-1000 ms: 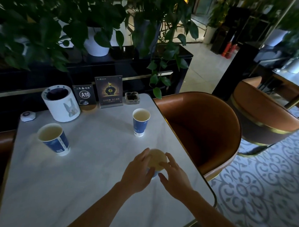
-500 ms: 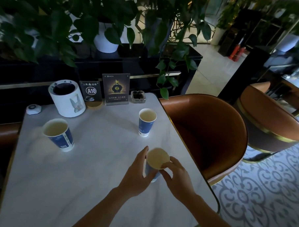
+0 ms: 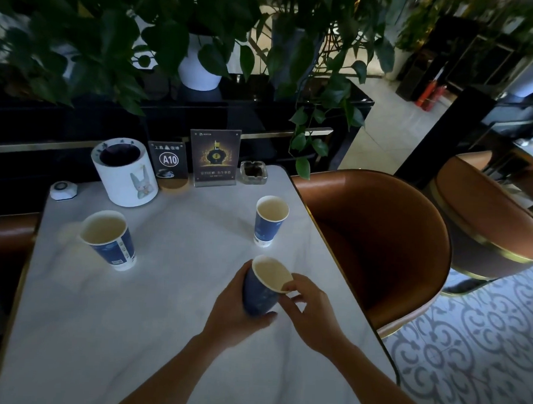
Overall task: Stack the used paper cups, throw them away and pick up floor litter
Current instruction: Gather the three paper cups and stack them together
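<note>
- Left hand [image 3: 236,310] fingers wrap the held cup [image 3: 263,288]; right hand [image 3: 311,307] fingertips pinch its rim.
- Held cup sits above the table [image 3: 161,334], tilted, mouth up and rightward.
- Two cups [image 3: 108,239] [image 3: 270,220] stand upright.
- Sign [image 3: 168,161] reads "A10".

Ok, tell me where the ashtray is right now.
In the head view the glass ashtray sits at the table's far right corner, just right of the standing bottle advert card, under the hanging leaves.
</note>
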Available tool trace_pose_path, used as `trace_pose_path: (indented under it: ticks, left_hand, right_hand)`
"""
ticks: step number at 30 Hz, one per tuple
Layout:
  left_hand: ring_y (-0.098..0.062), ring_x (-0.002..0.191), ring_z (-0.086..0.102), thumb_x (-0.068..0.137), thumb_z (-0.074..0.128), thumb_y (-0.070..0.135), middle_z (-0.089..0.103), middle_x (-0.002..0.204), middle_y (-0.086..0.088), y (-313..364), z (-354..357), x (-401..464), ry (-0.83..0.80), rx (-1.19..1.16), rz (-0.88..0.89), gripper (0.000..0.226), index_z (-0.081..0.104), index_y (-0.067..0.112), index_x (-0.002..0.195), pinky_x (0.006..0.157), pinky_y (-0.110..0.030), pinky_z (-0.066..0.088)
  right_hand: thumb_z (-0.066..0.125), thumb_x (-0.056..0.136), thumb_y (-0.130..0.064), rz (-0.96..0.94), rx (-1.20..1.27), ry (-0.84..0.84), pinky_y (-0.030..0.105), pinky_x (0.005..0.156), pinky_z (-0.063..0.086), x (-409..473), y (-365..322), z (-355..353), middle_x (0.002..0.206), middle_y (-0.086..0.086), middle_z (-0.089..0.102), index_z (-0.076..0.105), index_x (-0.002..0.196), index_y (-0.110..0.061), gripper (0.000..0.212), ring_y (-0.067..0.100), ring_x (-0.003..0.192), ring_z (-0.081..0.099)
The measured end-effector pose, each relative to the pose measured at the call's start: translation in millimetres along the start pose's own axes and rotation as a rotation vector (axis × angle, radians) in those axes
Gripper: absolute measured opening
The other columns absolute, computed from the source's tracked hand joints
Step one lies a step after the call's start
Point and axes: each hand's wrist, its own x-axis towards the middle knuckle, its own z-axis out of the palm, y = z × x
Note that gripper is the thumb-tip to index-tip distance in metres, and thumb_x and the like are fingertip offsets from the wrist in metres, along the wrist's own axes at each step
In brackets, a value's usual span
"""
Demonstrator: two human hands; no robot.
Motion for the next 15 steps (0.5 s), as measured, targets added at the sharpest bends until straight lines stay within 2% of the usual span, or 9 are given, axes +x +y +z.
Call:
trace_pose_path:
  ticks: [2,4,5,7,9,11,15]
  left_hand:
    - [-0.011,0.123,0.060,0.065,0.090,0.039,0.059,0.139,0.012,-21,-7,6,0.099,-0.065,-0.021,0.096,0.039,0.027,0.146,0.105,-0.028,0.051]
    - [-0.017,0.119,0.064,0.066,0.090,0.036,0.064,0.133,0.007,-19,-10,3,0.132,-0.050,-0.020,0.089,0.043,0.027,0.142,0.101,-0.037,0.055]
    - [-0.014,0.114,0.066,0.067,0.089,0.033,0.066,0.128,0.010,-20,-10,4,0.156,-0.057,-0.018,0.084,0.044,0.033,0.138,0.098,-0.035,0.057]
    - [0.000,0.103,0.067,0.066,0.088,0.027,0.066,0.115,0.026,-15,-12,6,0.171,-0.085,-0.021,0.078,0.041,0.050,0.124,0.088,-0.021,0.059]
    - [0.011,0.099,0.063,0.063,0.087,0.026,0.063,0.107,0.034,-17,-13,8,0.171,-0.101,-0.018,0.076,0.041,0.057,0.114,0.077,-0.010,0.056]
    - [0.011,0.097,0.064,0.062,0.085,0.029,0.063,0.104,0.035,-16,-16,5,0.176,-0.115,-0.023,0.074,0.041,0.059,0.112,0.074,-0.008,0.055]
    - [0.004,0.091,0.067,0.062,0.083,0.034,0.064,0.102,0.032,-23,-20,11,0.191,-0.123,-0.039,0.071,0.042,0.053,0.117,0.073,-0.014,0.058]
  right_hand:
    - [0.063,0.089,-0.025,0.008,0.027,-0.019,0.003,0.072,0.048,16,-6,8,0.108,-0.018,0.059,0.053,0.101,-0.036,0.018,0.005,0.093,0.062]
    - [0.063,0.089,-0.023,0.003,0.043,-0.023,0.002,0.072,0.046,18,-11,7,0.104,-0.020,0.058,0.055,0.100,-0.032,0.016,0.001,0.090,0.061]
    - [0.063,0.089,-0.023,0.000,0.047,-0.022,0.001,0.072,0.046,19,-9,7,0.103,-0.021,0.058,0.055,0.100,-0.030,0.015,0.000,0.089,0.061]
    - [0.063,0.090,-0.024,0.000,0.054,-0.020,0.001,0.072,0.046,21,-11,7,0.102,-0.022,0.057,0.057,0.101,-0.027,0.014,0.000,0.089,0.061]
    - [0.062,0.090,-0.025,0.008,0.059,-0.021,0.001,0.071,0.046,22,-11,7,0.103,-0.021,0.057,0.056,0.102,-0.029,0.014,0.002,0.090,0.061]
    - [0.062,0.090,-0.027,0.028,0.064,-0.026,0.002,0.070,0.047,24,-12,10,0.104,-0.019,0.057,0.055,0.102,-0.031,0.015,0.004,0.091,0.061]
    - [0.063,0.090,-0.027,0.009,0.085,-0.026,0.005,0.073,0.048,33,-15,17,0.105,-0.013,0.061,0.055,0.100,-0.030,0.013,0.006,0.094,0.062]
